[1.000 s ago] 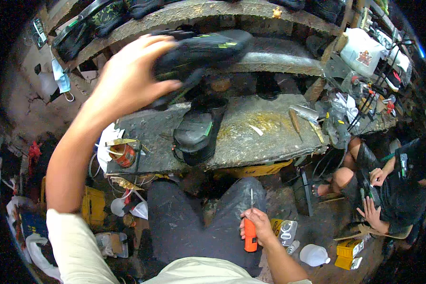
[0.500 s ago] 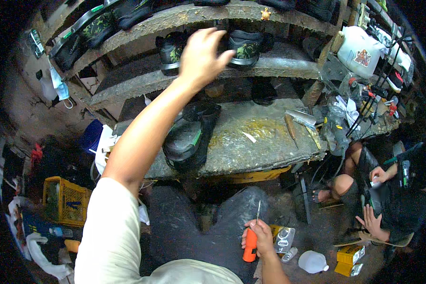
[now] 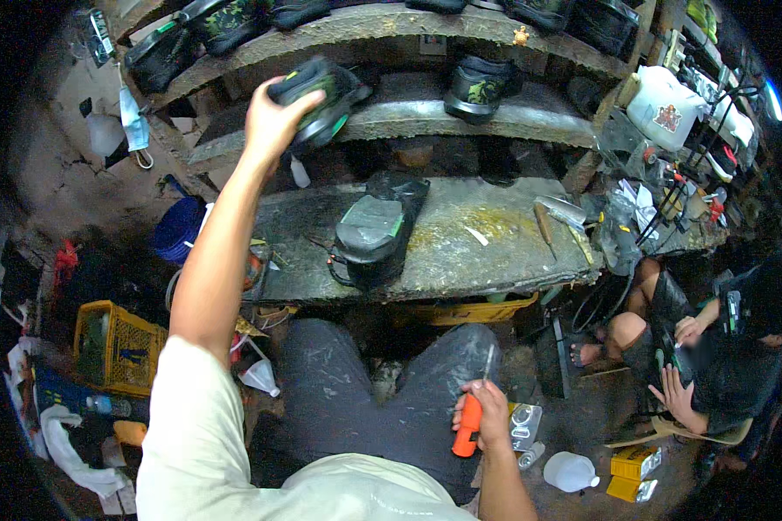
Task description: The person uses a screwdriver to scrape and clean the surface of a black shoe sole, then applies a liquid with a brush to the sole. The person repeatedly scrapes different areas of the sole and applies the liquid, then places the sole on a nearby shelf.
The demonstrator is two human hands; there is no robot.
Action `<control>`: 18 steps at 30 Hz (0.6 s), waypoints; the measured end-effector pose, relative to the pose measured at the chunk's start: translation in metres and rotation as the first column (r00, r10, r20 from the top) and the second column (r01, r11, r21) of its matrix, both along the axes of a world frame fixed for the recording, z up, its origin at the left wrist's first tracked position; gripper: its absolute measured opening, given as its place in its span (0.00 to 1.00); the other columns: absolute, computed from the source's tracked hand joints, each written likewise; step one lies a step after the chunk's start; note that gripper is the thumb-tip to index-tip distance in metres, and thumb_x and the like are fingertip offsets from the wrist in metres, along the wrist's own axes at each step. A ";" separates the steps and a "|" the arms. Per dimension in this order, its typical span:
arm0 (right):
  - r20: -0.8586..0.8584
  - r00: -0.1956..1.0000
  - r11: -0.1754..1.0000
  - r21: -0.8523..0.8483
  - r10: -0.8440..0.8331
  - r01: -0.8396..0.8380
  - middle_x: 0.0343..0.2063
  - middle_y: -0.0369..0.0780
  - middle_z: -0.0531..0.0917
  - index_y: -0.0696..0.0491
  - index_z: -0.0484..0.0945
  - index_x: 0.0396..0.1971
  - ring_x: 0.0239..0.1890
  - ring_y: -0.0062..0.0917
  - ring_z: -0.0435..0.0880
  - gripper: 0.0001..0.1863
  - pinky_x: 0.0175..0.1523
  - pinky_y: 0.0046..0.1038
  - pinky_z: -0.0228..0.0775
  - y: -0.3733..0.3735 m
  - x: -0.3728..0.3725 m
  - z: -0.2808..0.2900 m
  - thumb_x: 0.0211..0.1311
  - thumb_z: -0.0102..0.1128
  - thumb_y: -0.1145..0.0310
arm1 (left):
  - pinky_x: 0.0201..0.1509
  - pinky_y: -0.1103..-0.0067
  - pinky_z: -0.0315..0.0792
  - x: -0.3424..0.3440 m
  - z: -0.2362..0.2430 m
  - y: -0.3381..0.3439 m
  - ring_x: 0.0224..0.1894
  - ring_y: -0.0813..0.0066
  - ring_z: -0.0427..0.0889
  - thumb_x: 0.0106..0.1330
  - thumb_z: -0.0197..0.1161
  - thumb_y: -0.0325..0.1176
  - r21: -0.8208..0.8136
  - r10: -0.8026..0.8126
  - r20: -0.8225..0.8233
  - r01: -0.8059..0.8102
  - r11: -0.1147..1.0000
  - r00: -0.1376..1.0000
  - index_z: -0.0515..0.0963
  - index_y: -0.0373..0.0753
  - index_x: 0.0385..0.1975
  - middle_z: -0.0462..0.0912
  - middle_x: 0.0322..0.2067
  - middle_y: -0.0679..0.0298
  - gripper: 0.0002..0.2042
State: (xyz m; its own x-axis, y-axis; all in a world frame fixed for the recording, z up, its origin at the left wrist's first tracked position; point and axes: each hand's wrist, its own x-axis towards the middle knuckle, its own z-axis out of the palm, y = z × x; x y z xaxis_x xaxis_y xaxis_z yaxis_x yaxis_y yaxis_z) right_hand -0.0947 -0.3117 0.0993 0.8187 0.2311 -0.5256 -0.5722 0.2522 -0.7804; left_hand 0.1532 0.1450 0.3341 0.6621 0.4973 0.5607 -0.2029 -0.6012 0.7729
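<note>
My left hand (image 3: 274, 123) grips a black shoe with camouflage patches (image 3: 314, 104), lifted at the front of the wooden shelf (image 3: 391, 126). By my right thigh, my right hand (image 3: 487, 412) is closed around an awl (image 3: 469, 425) with an orange handle, its thin metal shaft pointing up. On the worn bench (image 3: 460, 252) in front of me rests a black shoe-like piece (image 3: 374, 230) with a grey sole facing up and a green mark on its side. Another camouflage shoe (image 3: 478, 91) stands on the shelf to the right of the lifted one.
Several dark shoes (image 3: 235, 22) line the upper shelf. A knife (image 3: 544, 227) lies at the bench's right end, below a white jug (image 3: 665, 104). Yellow crates (image 3: 117, 347) stand at the left. At the right sits another person (image 3: 721, 347), hands at a dark item.
My left hand has closed on the left shoe, lifted it off the shelf and moved it left. The right hand still holds the awl. The whole view has shifted slightly.
</note>
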 end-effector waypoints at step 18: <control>0.017 0.999 0.996 -0.080 0.044 -0.043 0.22 0.40 0.79 0.54 0.74 0.40 0.17 0.27 0.79 0.17 0.21 0.31 0.77 0.016 -0.003 0.013 0.74 0.53 0.53 | 0.62 0.43 0.76 -0.271 -0.097 -0.038 0.65 0.29 0.72 0.70 0.55 0.60 -0.581 -0.156 0.796 0.668 -0.465 0.584 0.68 0.43 0.70 0.70 0.68 0.45 0.35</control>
State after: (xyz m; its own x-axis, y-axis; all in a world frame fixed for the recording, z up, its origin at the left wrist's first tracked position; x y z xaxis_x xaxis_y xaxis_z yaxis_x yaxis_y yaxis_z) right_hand -0.0979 -0.2954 0.1127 0.8186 0.2248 -0.5286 -0.5665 0.1639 -0.8076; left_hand -0.1174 0.1067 0.2374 0.9775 0.1535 0.1447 -0.1633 0.9848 0.0585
